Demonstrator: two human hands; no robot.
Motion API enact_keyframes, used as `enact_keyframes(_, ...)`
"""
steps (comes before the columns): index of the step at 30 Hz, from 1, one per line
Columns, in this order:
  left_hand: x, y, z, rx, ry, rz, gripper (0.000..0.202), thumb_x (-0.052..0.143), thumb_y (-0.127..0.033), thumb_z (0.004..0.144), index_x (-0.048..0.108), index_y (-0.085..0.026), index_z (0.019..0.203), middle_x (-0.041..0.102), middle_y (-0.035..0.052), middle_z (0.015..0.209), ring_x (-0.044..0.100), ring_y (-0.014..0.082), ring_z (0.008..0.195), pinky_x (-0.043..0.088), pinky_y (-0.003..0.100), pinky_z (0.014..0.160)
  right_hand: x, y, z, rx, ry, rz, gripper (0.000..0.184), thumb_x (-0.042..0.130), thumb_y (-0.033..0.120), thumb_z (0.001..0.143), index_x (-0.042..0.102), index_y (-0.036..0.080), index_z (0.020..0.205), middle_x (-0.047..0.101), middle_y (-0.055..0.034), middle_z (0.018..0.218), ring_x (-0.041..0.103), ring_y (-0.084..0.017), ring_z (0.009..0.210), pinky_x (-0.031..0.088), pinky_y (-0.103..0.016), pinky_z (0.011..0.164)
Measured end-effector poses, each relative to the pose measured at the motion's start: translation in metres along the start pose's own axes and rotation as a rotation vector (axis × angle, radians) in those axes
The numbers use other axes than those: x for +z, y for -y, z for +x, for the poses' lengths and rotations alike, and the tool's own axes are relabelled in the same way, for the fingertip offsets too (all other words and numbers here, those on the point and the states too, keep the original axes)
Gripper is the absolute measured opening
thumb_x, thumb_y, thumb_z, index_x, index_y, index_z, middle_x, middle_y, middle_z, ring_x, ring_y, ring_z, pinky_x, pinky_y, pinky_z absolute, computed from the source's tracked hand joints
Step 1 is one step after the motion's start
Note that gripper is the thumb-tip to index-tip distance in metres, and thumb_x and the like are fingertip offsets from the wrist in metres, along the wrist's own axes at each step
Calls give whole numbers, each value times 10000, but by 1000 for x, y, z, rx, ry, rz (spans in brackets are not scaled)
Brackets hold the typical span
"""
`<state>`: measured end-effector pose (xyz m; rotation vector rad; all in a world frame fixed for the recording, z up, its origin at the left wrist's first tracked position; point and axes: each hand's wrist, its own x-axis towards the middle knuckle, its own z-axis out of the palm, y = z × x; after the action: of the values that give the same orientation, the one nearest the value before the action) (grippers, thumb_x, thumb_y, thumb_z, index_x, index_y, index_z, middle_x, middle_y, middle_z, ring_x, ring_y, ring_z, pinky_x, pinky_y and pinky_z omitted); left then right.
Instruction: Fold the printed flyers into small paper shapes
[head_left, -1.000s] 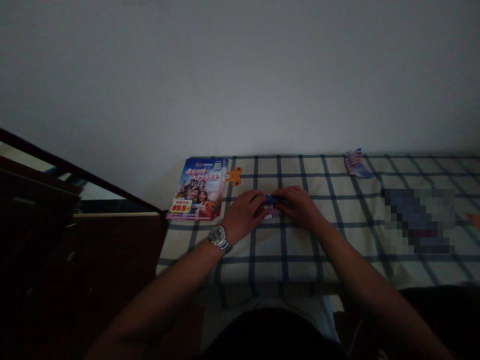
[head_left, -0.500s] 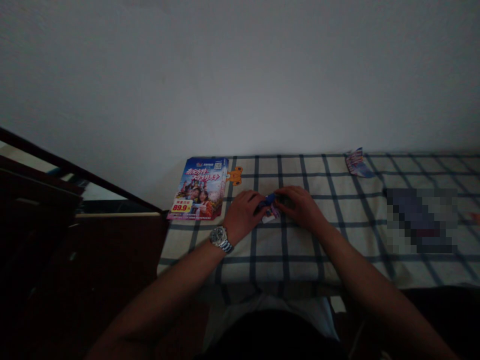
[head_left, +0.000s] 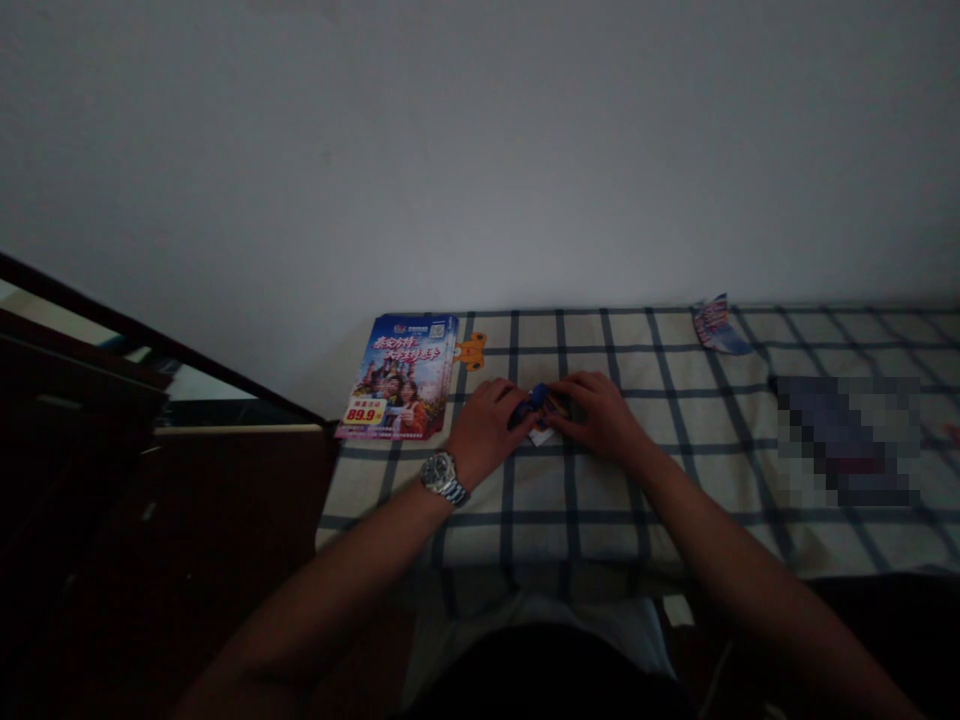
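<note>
Both my hands meet over the middle of a checked tablecloth (head_left: 600, 500). My left hand (head_left: 484, 425), with a metal wristwatch (head_left: 442, 477) on its wrist, and my right hand (head_left: 600, 412) pinch a small folded piece of blue and white printed paper (head_left: 537, 412) between their fingertips, low over the cloth. Most of the paper is hidden by the fingers.
A colourful leaflet (head_left: 397, 378) lies at the table's back left, with a small orange cut-out figure (head_left: 471, 351) beside it. Another folded paper piece (head_left: 718, 326) sits at the back right. A blurred-out patch (head_left: 847, 440) covers something on the right. Dark wooden furniture (head_left: 150, 500) stands left.
The folded paper has been turned and pressed smaller between my fingertips. Both hands stayed at the same spot on the cloth.
</note>
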<state>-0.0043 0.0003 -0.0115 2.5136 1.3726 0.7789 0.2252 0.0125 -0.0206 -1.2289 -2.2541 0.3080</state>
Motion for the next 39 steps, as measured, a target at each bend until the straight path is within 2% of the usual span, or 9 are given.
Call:
enact_keyframes(12,2,-2,3,-22,-17,-46,162,633,-316,965,645,-205,1083,631,59,1043,599,227,1011,537,388,899,3,1,1,-17,-3,-29,397,717,433,893,680,229,1231,683,-114,1121,606,-310,1052,496,-474,928)
enact_keyframes(21,3,0,3,-52,-21,-33,209,605,-255,965,618,-205,1168,657,64,1056,610,227,1006,540,396,912,1,9,2,-30,-21,11,293,657,354,942,678,247,1214,695,-103,1093,632,-285,1012,518,-443,901)
enact_keyframes(27,5,-1,3,-71,-29,-47,235,598,-244,970,611,-216,1203,649,58,1052,612,219,1008,538,379,912,0,10,1,-41,-9,0,321,612,334,967,643,256,1276,693,-105,1122,624,-286,1049,518,-446,925)
enact_keyframes(34,4,-1,4,-82,-22,-41,247,589,-263,977,610,-212,1218,654,65,1050,618,223,993,545,386,892,1,8,0,-69,24,-31,358,568,220,967,628,264,1317,673,-106,1169,610,-281,1075,513,-450,957)
enact_keyframes(39,3,-3,5,-77,-36,-41,236,603,-264,968,616,-216,1199,652,63,1057,620,222,997,548,381,893,0,8,-1,-84,19,-47,331,563,251,982,645,278,1302,661,-101,1192,606,-282,1090,512,-457,968)
